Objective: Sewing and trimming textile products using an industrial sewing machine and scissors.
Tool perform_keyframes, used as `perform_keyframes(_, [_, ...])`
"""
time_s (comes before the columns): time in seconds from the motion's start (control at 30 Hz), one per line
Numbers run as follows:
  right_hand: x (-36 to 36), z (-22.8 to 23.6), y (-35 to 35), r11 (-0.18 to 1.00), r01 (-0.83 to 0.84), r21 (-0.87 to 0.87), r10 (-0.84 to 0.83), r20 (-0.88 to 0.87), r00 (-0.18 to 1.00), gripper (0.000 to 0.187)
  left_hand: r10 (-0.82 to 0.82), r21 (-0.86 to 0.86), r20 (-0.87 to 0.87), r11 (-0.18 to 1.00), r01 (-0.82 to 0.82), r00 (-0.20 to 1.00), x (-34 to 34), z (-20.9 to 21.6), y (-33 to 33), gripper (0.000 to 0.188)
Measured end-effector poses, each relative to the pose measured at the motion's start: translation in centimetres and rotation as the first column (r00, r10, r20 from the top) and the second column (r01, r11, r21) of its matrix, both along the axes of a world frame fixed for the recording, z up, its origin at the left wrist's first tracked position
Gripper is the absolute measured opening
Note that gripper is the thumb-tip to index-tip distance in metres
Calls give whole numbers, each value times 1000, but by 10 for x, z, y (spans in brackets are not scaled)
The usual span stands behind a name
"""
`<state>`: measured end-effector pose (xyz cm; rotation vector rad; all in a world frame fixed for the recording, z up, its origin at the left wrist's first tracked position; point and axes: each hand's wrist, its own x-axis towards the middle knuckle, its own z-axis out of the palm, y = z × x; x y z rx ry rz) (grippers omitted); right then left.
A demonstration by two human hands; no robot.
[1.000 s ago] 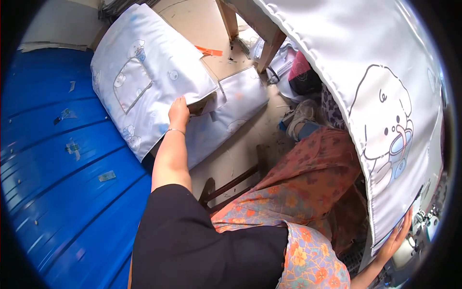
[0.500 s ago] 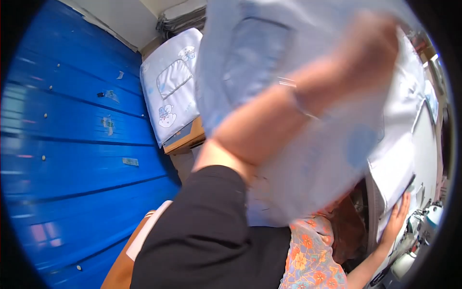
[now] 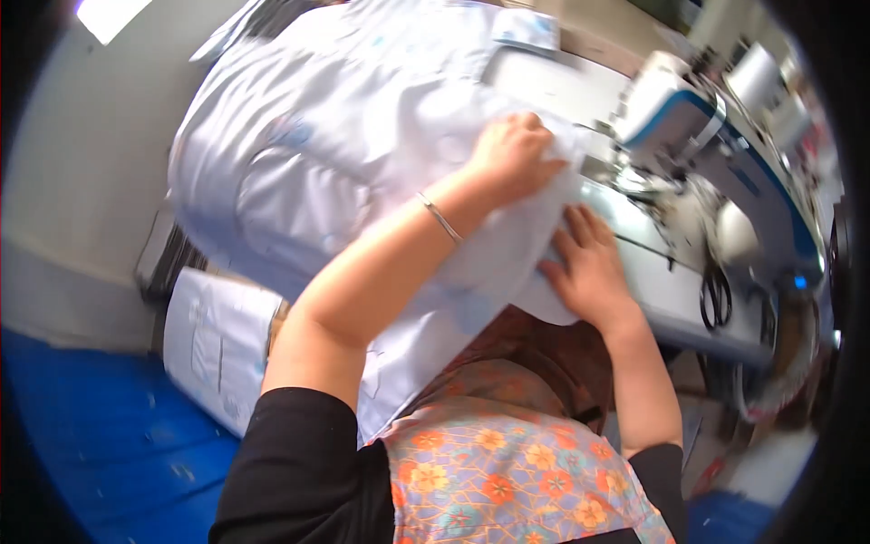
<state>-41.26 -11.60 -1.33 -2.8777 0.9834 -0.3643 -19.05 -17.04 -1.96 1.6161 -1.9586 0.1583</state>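
Observation:
A large pale cloth piece (image 3: 399, 118) with faint blue prints and a stitched panel spreads over the work table and hangs over its near edge. My left hand (image 3: 518, 161), with a bracelet at the wrist, has its fingers curled on the cloth near its right edge. Just to the right of it, my right hand (image 3: 594, 267) lies with fingers spread, over the cloth's edge and the white table top. A sewing machine (image 3: 725, 154), white, grey and blue, stands beyond both hands at the right. Cloth hides the left fingertips.
Black-handled scissors (image 3: 716, 297) lie at the table's right side. White thread cones (image 3: 754, 77) stand behind the machine. At lower left is a stack of folded printed cloth (image 3: 217, 340), beside a blue surface (image 3: 100, 435). A floral apron (image 3: 507, 462) covers my lap.
The view has turned right toward the sewing machine. My left hand has swung the raised cloth down onto the table, and my right hand now rests beside it.

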Motion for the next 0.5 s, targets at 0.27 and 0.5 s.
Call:
perform_keyframes(0.27, [-11,-7,7,993,114,37,-119,194,974,60,-121,202,-159,967,152,980,16,10,-59,35])
perform_keyframes(0.5, [-2,-22,-6,998,56,16,-58,323,945,45,-405,35,-484,877,479,776,-37,18,-19,5])
